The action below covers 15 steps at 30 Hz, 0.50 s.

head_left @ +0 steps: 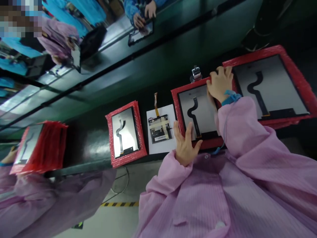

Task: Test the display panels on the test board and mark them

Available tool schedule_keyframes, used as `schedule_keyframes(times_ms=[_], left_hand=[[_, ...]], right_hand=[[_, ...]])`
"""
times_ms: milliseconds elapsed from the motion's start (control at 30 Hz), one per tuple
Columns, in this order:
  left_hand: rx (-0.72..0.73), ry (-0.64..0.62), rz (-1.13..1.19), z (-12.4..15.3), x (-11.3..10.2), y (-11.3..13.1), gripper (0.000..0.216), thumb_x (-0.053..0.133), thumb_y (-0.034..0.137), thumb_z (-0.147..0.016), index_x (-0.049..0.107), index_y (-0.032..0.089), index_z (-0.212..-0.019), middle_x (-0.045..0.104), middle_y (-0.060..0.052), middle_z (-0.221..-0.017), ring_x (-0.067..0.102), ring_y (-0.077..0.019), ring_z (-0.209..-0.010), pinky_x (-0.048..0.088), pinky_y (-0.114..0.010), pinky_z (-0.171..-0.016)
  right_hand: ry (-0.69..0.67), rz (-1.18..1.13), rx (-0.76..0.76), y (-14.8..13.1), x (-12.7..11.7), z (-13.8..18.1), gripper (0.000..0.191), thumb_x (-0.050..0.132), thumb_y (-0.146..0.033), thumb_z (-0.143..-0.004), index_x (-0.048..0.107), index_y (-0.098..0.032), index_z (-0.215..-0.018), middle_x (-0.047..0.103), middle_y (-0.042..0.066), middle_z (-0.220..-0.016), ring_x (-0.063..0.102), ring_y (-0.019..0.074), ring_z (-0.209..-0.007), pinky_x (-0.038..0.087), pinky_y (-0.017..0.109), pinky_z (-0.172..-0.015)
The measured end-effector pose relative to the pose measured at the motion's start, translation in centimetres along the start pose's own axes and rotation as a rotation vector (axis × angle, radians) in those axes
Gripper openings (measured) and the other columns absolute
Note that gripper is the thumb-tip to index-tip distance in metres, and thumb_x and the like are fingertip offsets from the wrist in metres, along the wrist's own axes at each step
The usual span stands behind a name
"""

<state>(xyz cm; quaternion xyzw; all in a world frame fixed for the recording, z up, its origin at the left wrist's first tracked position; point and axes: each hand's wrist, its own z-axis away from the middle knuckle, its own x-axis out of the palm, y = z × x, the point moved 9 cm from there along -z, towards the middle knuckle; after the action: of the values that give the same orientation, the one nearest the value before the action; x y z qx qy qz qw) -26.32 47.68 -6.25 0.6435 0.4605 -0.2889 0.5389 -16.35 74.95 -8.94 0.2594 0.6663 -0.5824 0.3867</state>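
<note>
**Both hands on one red-wrapped panel**

Head view: the left hand [185, 145], fingers spread wide, pressed the near edge of the red-wrapped display panel [198, 114] on the dark conveyor [81, 142]; the right hand [220, 83] curled over its far right corner.

The left hand [185, 144] lies flat with spread fingers on the near edge of a red bubble-wrap tray [176, 109] that holds a screen panel [198, 114]. The right hand [220, 83] grips the far corner of the same tray. Just beside it lies a white sheet [153, 147] with a small circuit board [159, 129], maybe taped down.
</note>
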Motion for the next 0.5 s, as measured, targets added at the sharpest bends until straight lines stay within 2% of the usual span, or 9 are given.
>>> schedule_keyframes(times_ms=[67,200,267,333,433,500], left_hand=[[-0.019,-0.020,-0.011,0.2,0.8,-0.2,0.084,0.068,0.043,-0.093,0.022,0.032,-0.163,-0.019,-0.011,-0.173,-0.004,-0.0427,-0.161,0.024,-0.065,-0.126],[-0.059,0.016,0.011,-0.1,0.2,-0.5,0.091,0.072,0.048,-0.090,0.022,0.030,-0.163,-0.017,-0.013,-0.173,-0.009,-0.0427,-0.161,0.021,-0.067,-0.127],[-0.100,0.022,0.031,-0.2,-0.1,-0.6,0.096,0.076,0.044,-0.087,0.020,0.029,-0.163,-0.016,-0.014,-0.173,-0.012,-0.0423,-0.161,0.021,-0.067,-0.127],[-0.144,0.019,0.059,-0.3,-0.1,-0.9,0.104,0.081,0.038,-0.082,0.017,0.028,-0.163,-0.014,-0.016,-0.173,-0.011,-0.0429,-0.161,0.022,-0.067,-0.126],[-0.152,0.049,0.130,-0.5,-0.1,-1.3,0.113,0.088,0.038,-0.075,0.016,0.028,-0.162,0.002,-0.021,-0.172,0.001,-0.0440,-0.161,0.024,-0.068,-0.125],[-0.130,0.132,0.226,-0.7,-0.8,-1.4,0.105,0.086,0.039,-0.077,0.022,0.029,-0.160,0.020,-0.020,-0.167,0.019,-0.0405,-0.159,0.029,-0.064,-0.125]], right_hand=[[-0.025,0.010,-0.025,-0.1,0.7,-0.3,0.024,0.051,-0.018,-0.099,0.062,-0.011,-0.118,0.043,0.018,-0.152,0.028,0.0401,-0.143,0.030,0.061,-0.113],[0.029,-0.102,-0.103,-0.3,0.3,-1.1,0.009,0.052,-0.011,-0.096,0.060,-0.013,-0.097,0.049,0.015,-0.144,0.033,0.0351,-0.136,0.030,0.057,-0.112],[0.115,-0.255,-0.148,-0.3,-0.9,-1.2,0.010,0.051,-0.010,-0.096,0.056,-0.016,-0.089,0.057,0.012,-0.125,0.043,0.0280,-0.123,0.035,0.052,-0.109],[0.185,-0.536,-0.188,-0.2,-2.4,-0.9,0.013,0.049,-0.013,-0.096,0.049,-0.021,-0.085,0.058,0.006,-0.097,0.051,0.0207,-0.098,0.042,0.044,-0.097],[0.239,-0.919,-0.255,-0.3,-4.5,0.1,0.016,0.054,-0.027,-0.095,0.043,-0.027,-0.083,0.044,-0.001,-0.074,0.041,0.0170,-0.067,0.044,0.037,-0.074],[0.296,-1.036,-0.286,-0.3,-5.8,0.9,0.020,0.060,-0.034,-0.092,0.043,-0.029,-0.082,0.041,-0.001,-0.072,0.037,0.0171,-0.062,0.042,0.037,-0.068]])
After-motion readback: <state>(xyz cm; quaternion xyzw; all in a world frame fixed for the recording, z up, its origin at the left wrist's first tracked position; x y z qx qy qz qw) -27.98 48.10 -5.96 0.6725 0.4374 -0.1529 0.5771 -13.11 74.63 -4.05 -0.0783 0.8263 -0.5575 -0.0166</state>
